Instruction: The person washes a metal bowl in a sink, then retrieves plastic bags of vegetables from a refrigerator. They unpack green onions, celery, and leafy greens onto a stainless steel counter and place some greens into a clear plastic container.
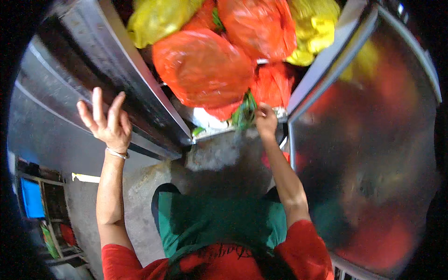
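My left hand (111, 120) is raised in front of the metal frame at the left, its fingers spread and nothing in them. My right hand (266, 119) is at the bottom front edge of an opened metal cabinet, its fingers bent beside a bunch of green leaves (246, 110); whether they grip it cannot be told. Just above lies a full red plastic bag (206, 70), with another red bag (259, 28) behind it and a smaller red one (272, 85) to the right. Yellow plastic bags (162, 21) (315, 33) lie at both sides.
An open metal door (364, 147) stands at the right, mirroring the bags. The cabinet's metal post (129, 59) rises at the left. At the far left is a rack with a blue container (32, 198). A concrete floor (140, 189) lies below.
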### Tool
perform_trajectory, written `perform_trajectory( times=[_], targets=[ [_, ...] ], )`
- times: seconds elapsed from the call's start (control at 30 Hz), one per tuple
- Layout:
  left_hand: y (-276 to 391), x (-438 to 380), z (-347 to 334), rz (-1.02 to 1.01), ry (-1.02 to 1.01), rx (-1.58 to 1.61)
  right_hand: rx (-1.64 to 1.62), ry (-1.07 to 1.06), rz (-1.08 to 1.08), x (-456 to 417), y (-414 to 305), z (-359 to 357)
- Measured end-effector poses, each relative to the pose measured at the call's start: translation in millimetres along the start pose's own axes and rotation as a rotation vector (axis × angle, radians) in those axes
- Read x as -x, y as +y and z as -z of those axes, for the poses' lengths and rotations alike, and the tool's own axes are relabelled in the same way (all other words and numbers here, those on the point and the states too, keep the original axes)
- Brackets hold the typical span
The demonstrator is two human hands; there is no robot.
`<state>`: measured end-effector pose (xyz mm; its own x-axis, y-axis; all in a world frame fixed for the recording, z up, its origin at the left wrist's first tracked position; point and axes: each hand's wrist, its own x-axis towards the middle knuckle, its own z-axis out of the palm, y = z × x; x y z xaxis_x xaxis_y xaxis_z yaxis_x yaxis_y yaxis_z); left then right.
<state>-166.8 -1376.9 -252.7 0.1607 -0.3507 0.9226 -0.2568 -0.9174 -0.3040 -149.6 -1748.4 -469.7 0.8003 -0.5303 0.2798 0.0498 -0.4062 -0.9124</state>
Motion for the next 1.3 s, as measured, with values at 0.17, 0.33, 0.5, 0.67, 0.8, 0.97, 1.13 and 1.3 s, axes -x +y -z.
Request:
perform_trajectory(
  times=[0.17,0.33,0.5,0.67,0.8,0.97,1.13,1.3],
  targets=[
    [4,-3,-1,0.036,0.005,0.039,-0.117,0.328,0.82,-26,-169,50],
    [-1,2,1,0.038,-0.022,0.048,0.232,0.313,1.172,-59,-312,43],
    [-2,0,2,0.04,-0.017,0.086,0.868,0.195,0.821,-127,-345,11],
    [-3,-1,5,0.046,-0.011,0.112,0.985,0.282,1.044,-111,-343,-3],
    [-6,9,0,0.072,0.011,0.145,0.558,-0.074,0.986,-66,-363,-66],
    [-10,2,1,0.019,0.061,0.14,0.725,-0.205,0.74,-85,-378,-94],
    [-8,2,1,0.025,0.058,0.188,0.257,-0.103,0.677,-133,-360,-61],
    [-10,5,1,0.025,0.061,0.17,-0.597,-0.175,0.259,-106,-363,19]
  ],
)
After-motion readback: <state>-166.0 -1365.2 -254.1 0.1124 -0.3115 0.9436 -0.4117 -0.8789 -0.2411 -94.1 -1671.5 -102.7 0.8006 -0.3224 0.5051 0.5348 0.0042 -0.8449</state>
